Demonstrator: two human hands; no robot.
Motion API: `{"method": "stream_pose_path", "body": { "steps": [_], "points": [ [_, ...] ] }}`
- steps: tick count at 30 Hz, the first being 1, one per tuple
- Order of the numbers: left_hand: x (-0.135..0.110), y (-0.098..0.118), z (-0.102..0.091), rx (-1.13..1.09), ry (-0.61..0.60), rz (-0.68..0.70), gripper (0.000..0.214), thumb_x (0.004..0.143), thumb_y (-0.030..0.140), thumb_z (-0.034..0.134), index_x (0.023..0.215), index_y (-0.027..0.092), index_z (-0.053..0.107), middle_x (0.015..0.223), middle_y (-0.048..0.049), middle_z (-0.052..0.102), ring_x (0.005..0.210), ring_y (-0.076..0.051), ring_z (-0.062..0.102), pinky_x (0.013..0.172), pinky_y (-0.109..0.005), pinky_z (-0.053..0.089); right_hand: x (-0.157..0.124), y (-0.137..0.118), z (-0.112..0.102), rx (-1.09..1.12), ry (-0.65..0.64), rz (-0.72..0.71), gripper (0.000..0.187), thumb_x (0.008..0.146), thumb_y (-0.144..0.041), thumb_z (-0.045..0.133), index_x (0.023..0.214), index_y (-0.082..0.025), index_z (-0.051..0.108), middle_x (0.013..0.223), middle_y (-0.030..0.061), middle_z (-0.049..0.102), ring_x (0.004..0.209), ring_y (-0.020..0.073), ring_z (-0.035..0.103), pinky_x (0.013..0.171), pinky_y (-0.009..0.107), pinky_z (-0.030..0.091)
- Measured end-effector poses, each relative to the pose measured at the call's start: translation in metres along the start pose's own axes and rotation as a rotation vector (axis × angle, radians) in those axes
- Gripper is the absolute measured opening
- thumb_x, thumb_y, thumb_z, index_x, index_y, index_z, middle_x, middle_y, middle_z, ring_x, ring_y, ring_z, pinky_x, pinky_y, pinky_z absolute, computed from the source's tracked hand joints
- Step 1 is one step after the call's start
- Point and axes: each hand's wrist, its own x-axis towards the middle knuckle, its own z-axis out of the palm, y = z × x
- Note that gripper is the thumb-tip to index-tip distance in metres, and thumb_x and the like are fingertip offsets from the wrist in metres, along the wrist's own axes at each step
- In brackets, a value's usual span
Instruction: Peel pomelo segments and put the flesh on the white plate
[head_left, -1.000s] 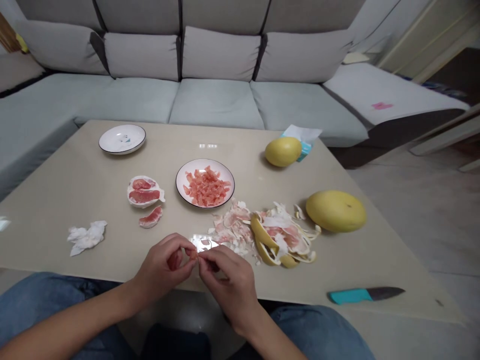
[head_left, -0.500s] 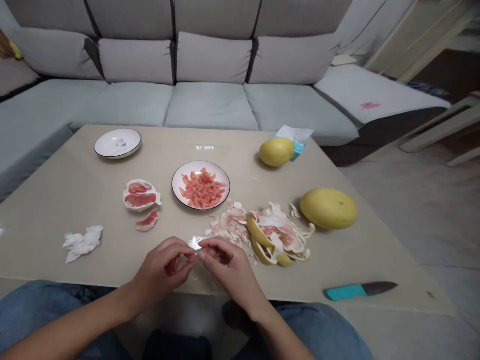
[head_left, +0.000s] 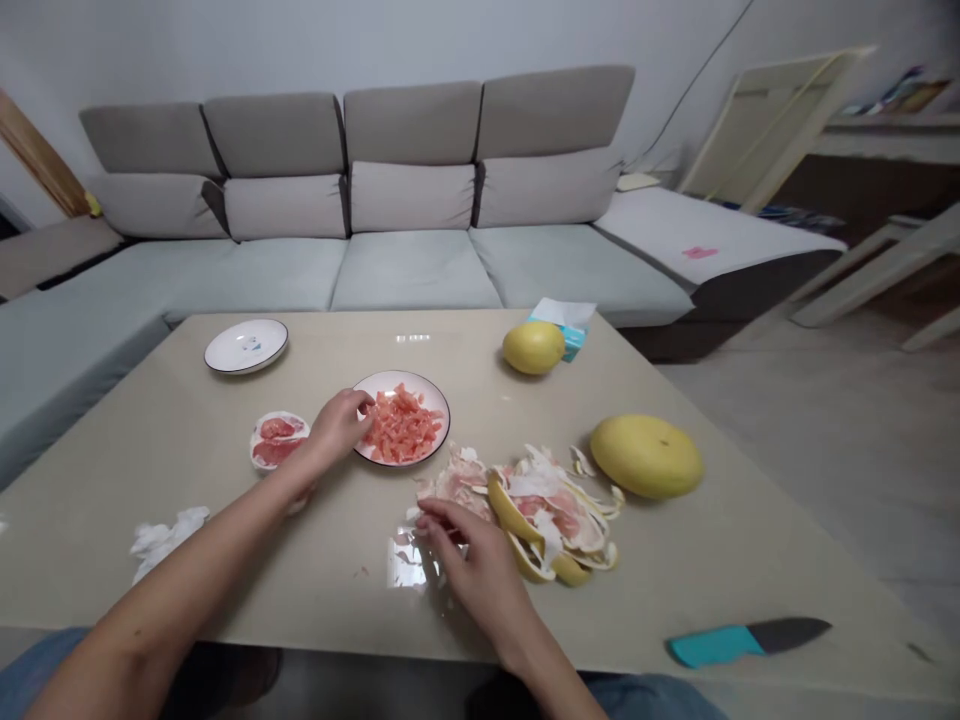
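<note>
My left hand reaches over the left rim of a dark-edged white plate. Its fingers are curled beside the heap of pink pomelo flesh; what they hold is hidden. My right hand is at the near left of the pomelo peels and membranes, thumb and fingers pinched together, on something too small to make out. An opened piece of pomelo with white skin lies left of the plate, partly behind my left forearm. A loose segment is mostly hidden under that forearm.
Two whole yellow pomelos stand on the right, the farther one against a tissue pack. A knife with a turquoise handle lies near the front right edge. Another plate and a crumpled tissue are on the left.
My hands were together near the table's front edge and have parted. The left moved forward to the plate; the right stayed near the peels. The view has tilted up.
</note>
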Motion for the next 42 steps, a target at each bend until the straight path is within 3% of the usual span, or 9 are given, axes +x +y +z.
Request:
{"method": "stream_pose_path", "body": {
  "steps": [3,6,9,14,17,22,27,33,42],
  "points": [
    [0.019,-0.007,-0.001,-0.087,0.018,-0.100,0.027,0.062,0.026,0.076,0.086,0.019,0.066,0.064,0.0029,0.052,0.069,-0.018,0.053,0.069,-0.028,0.043,-0.005,0.003,-0.002,-0.271,0.033,-0.090,0.025,0.086,-0.022,0.053,0.103,-0.018,0.070,0.078,0.0075,0.074,0.068,0.0209,0.068,0.060,0.030,0.051],
    [0.013,-0.004,-0.007,-0.242,-0.011,-0.211,0.034,0.073,0.043,0.068,0.094,0.017,0.064,0.061,0.0039,0.051,0.058,-0.015,0.052,0.060,-0.027,0.045,-0.005,0.005,-0.005,-0.402,0.089,-0.181,0.029,0.085,-0.018,0.051,0.107,-0.018,0.069,0.080,0.0086,0.073,0.068,0.0216,0.066,0.061,0.031,0.052],
    [-0.014,0.006,-0.014,-0.446,-0.131,-0.306,0.039,0.085,0.047,0.053,0.107,0.014,0.060,0.070,-0.0016,0.060,0.061,-0.015,0.060,0.062,-0.030,0.052,-0.003,0.005,-0.006,-0.434,0.128,-0.303,0.044,0.081,-0.014,0.051,0.124,-0.018,0.059,0.102,0.0133,0.069,0.093,0.0275,0.064,0.080,0.043,0.052],
    [-0.083,0.025,-0.019,-0.832,-0.356,-0.469,0.035,0.079,0.024,0.069,0.112,0.016,0.057,0.095,-0.0084,0.067,0.089,-0.019,0.067,0.087,-0.040,0.054,-0.003,0.007,0.000,-0.362,0.091,-0.260,0.034,0.087,-0.017,0.051,0.119,-0.017,0.062,0.074,0.0075,0.069,0.076,0.0251,0.063,0.075,0.044,0.052],
    [-0.119,0.030,-0.020,-1.060,-0.365,-0.586,0.041,0.076,0.021,0.074,0.113,0.020,0.055,0.101,-0.0074,0.067,0.095,-0.019,0.067,0.093,-0.039,0.051,-0.006,0.001,0.008,-0.197,0.033,-0.233,0.038,0.084,-0.019,0.058,0.122,-0.021,0.060,0.102,0.0105,0.069,0.091,0.0245,0.064,0.081,0.041,0.052],
    [-0.151,0.028,-0.017,-1.112,-0.313,-0.588,0.038,0.077,0.025,0.074,0.110,0.021,0.055,0.098,-0.0034,0.066,0.091,-0.017,0.067,0.092,-0.035,0.049,-0.011,-0.018,0.028,0.227,-0.178,0.042,0.023,0.082,-0.023,0.064,0.104,-0.020,0.066,0.095,0.0057,0.070,0.072,0.0157,0.066,0.068,0.028,0.056],
    [-0.158,0.020,-0.010,-1.141,-0.243,-0.476,0.041,0.073,0.019,0.076,0.109,0.022,0.056,0.090,0.0006,0.063,0.088,-0.013,0.064,0.084,-0.026,0.048,-0.016,-0.021,0.045,0.340,-0.148,0.170,0.025,0.077,-0.025,0.069,0.101,-0.021,0.063,0.081,0.0019,0.068,0.068,0.0154,0.065,0.062,0.025,0.054],
    [-0.164,0.019,-0.003,-1.026,-0.237,-0.449,0.040,0.073,0.020,0.076,0.106,0.020,0.056,0.087,-0.0002,0.065,0.085,-0.014,0.063,0.081,-0.027,0.047,-0.020,-0.024,0.043,0.368,-0.076,0.085,0.019,0.078,-0.025,0.068,0.097,-0.022,0.064,0.097,0.0051,0.063,0.068,0.0134,0.064,0.059,0.024,0.053],
    [-0.176,0.019,0.002,-1.020,-0.282,-0.504,0.024,0.071,0.025,0.077,0.086,0.016,0.061,0.078,0.0004,0.066,0.078,-0.015,0.063,0.077,-0.028,0.048,-0.024,-0.031,0.038,0.243,-0.125,0.039,0.007,0.082,-0.021,0.062,0.079,-0.019,0.068,0.073,0.0028,0.064,0.065,0.0144,0.060,0.056,0.023,0.047]
  ]
}}
